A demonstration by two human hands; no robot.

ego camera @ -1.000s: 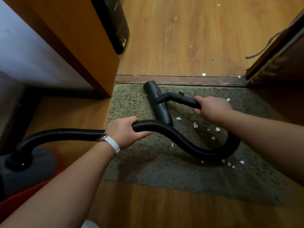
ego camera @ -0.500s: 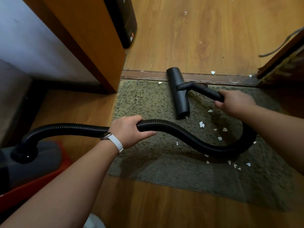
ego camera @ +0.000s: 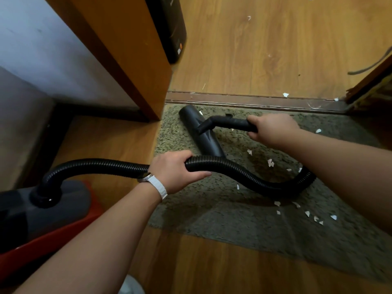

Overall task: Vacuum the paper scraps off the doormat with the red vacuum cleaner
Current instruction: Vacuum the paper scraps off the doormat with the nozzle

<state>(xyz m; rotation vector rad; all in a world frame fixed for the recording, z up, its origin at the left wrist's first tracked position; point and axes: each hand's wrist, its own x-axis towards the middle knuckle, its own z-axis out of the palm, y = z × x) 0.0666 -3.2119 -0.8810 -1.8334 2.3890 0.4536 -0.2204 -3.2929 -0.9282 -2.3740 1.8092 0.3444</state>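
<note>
Right hand (ego camera: 273, 129) curls round the black wand (ego camera: 231, 123), probably to steer the nozzle (ego camera: 201, 132), which lies flat on the doormat (ego camera: 233, 230) at its far left. The nozzle's long axis runs from far left to near right, and the wand points left into it. Left hand (ego camera: 176, 168) grips the hose (ego camera: 233, 168), likely keeping slack off the paper scraps (ego camera: 270, 162) scattered to the right. Near left on the floor (ego camera: 106, 145) sits the red vacuum cleaner (ego camera: 53, 221).

One left hand (ego camera: 174, 170); one right hand (ego camera: 271, 129); one vacuum cleaner (ego camera: 53, 211); one doormat (ego camera: 233, 232); roughly fifteen paper scraps (ego camera: 270, 162).
</note>
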